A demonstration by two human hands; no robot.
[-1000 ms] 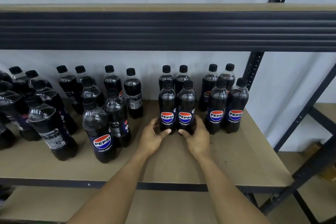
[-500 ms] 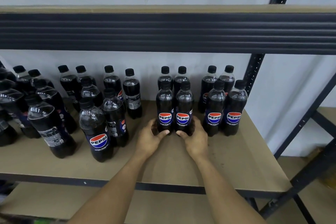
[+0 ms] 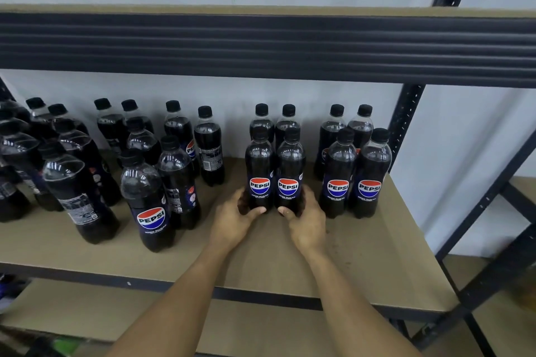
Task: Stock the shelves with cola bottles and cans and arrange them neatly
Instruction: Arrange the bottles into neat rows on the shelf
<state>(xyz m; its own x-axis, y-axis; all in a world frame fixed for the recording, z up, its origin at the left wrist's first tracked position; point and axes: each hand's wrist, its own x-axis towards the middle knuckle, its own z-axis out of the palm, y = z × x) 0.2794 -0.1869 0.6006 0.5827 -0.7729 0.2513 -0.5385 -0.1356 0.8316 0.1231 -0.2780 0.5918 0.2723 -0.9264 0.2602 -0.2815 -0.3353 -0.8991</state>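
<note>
Left hand [image 3: 232, 219], right hand [image 3: 309, 222], fingers curled, arms outstretched

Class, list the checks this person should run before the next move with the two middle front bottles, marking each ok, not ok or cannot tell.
1. Grip of left hand on left middle bottle: ok.
2. Grip of right hand on right middle bottle: ok.
3. Both held labels face front: ok.
4. Both stand upright on the shelf: ok.
5. Level with the right pair: cannot tell.
6. Labels of the left group face front: not ok, one shows its barcode.
</note>
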